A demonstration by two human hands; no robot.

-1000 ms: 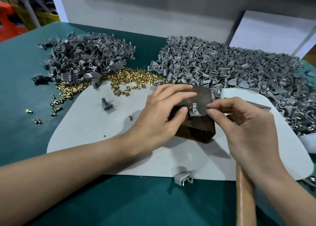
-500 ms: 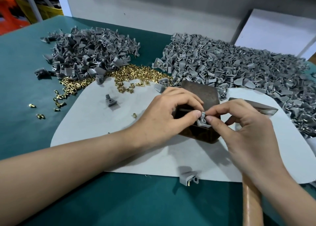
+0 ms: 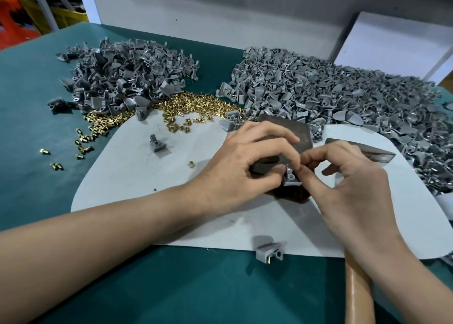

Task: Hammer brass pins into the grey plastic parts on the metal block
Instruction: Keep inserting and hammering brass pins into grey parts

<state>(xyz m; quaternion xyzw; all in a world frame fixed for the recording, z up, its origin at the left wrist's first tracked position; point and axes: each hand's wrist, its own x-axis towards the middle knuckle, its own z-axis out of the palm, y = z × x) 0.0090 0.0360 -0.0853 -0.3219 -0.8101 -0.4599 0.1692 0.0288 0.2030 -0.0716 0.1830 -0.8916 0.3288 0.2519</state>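
Observation:
A dark metal block (image 3: pixel 290 131) stands on a pale grey mat (image 3: pixel 157 201). One grey plastic part (image 3: pixel 291 180) sits on the block's near edge, its hole facing up with no pin showing in it. My left hand (image 3: pixel 245 161) curls over the block, thumb and forefinger pinching the part's left side. The fingertips of my right hand (image 3: pixel 350 183) pinch its right side. The hammer lies under my right hand, its head (image 3: pixel 370 152) to the block's right and its wooden handle (image 3: pixel 358 294) running toward me. Loose brass pins (image 3: pixel 193 109) are heaped behind the mat.
Two big heaps of grey parts lie on the green table, one at the back left (image 3: pixel 122 76) and one at the back right (image 3: pixel 343 98). Single parts lie on the mat (image 3: pixel 157 144) and at its front edge (image 3: pixel 268 251). Stray pins (image 3: pixel 56 165) are scattered at the left.
The fingertips of both hands have closed in on the grey part and brought it toward the block's near edge. The hammer has stayed where it lies.

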